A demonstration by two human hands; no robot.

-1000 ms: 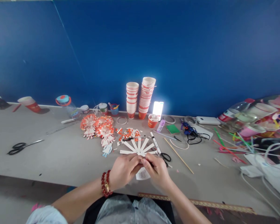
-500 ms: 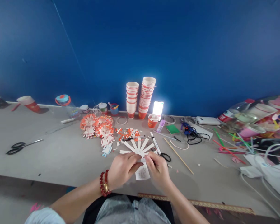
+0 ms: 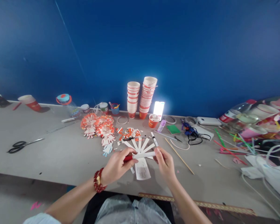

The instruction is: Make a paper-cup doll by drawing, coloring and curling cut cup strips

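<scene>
A white marker with a red end lies level between my two hands. My left hand, with a red bead bracelet at the wrist, is closed round the red end. The fingers of my right hand pinch the white end. Under the marker is a cut paper cup piece spread flat, with white strips fanning out at the back and a pencil-like drawing on the front panel. My hands partly hide its middle. A second white marker lies just behind my right hand.
Cut paper figures and orange scraps lie behind my left hand. Two stacks of paper cups and a lit phone stand by the wall. Scissors rest at left, a wooden stick at right, clutter beyond.
My hands have moved apart and up off the cut cup piece. The white marker with its red end now shows between them, and more of the drawing is visible.
</scene>
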